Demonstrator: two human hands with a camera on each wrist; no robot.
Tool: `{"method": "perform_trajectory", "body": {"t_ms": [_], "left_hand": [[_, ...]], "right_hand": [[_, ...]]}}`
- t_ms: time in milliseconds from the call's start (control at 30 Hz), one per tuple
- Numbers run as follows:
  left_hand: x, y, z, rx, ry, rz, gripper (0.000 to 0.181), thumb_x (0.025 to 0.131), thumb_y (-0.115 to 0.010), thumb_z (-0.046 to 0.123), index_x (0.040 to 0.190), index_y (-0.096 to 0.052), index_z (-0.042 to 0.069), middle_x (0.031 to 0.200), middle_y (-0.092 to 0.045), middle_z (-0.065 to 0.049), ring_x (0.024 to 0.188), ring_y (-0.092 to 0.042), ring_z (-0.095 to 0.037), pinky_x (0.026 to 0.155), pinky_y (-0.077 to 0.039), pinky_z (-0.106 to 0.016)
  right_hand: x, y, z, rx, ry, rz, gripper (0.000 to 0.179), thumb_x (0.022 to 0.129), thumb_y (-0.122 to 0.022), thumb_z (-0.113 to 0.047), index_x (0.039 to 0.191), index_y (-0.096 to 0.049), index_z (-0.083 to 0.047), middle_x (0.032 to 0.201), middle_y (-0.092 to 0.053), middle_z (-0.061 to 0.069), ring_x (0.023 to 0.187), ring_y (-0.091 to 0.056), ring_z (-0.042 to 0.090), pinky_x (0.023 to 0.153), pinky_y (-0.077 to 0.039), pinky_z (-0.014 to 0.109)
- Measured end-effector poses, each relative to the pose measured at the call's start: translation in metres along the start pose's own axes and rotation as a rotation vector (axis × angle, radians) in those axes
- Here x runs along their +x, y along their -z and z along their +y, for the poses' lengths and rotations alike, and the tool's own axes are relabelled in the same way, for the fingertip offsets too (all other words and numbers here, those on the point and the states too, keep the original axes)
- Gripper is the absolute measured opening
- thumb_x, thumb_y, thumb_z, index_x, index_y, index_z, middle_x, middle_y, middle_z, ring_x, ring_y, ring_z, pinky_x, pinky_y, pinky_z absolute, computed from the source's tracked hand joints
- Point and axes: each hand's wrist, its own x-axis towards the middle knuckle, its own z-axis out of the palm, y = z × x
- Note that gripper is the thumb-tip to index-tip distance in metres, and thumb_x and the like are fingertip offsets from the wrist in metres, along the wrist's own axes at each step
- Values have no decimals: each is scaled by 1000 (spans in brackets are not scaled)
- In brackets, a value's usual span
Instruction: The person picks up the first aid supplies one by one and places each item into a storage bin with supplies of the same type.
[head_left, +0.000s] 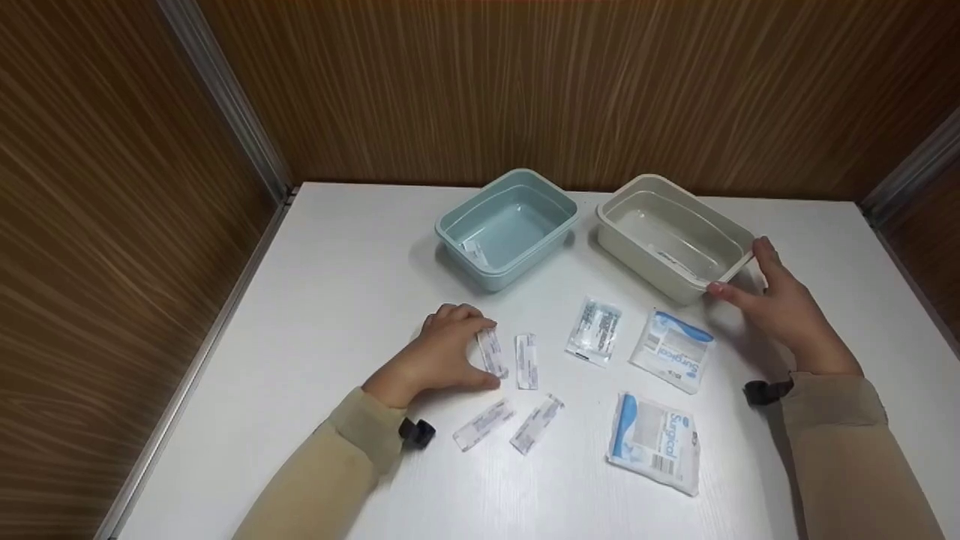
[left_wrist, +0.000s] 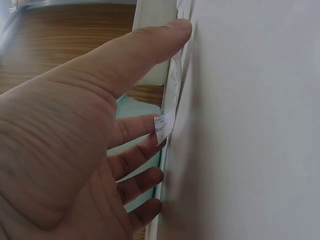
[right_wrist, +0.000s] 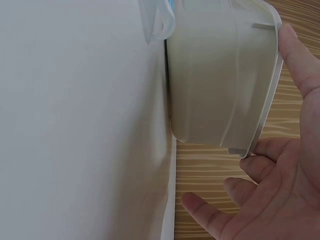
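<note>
My left hand point(head_left: 450, 349) spans a narrow white wrapped adhesive bandage point(head_left: 491, 354), thumb by its near end and fingertips at its far end. In the left wrist view this wrapper point(left_wrist: 164, 127) bends up at the fingertips. Three similar wrapped strips, including one upright strip point(head_left: 527, 361), lie on the table beside it. My right hand point(head_left: 787, 307) holds the short right side of a beige plastic bin point(head_left: 649, 259), thumb on one rim corner and fingers at the other. A small packet point(head_left: 670, 259) lies inside that bin.
A light-blue bin point(head_left: 487, 281) stands left of the beige one, with a small white packet point(head_left: 474, 253) inside. Two packs marked Surgical point(head_left: 673, 351) and a clear-and-white packet point(head_left: 595, 330) lie on the white table point(head_left: 337, 262). Wood-grain panels point(head_left: 525, 90) wall the back and sides.
</note>
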Motion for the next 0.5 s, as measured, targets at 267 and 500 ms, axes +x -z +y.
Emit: {"method": "perform_trajectory", "body": {"t_ms": [267,500], "left_hand": [[1,3,5,-16,-24,44,85,82,-100,41,154,-68,9,151,-64,-12,150,-48,-38,130,-37,-59],[0,4,8,-125,-33,112,74,86,-98,33,150,-70,9,150,-65,-10,147,-53,-35,130,-43,-55]], "right_hand": [[0,2,-2,8,-3,-12,128,100,-74,-73,177,20,-32,185,28,-3,173,14,55,133,-4,86],[-1,1,-2,-12,7,-6,127,101,-73,-71,178,20,-31,186,27,0,173,12,57,132,-5,87]]}}
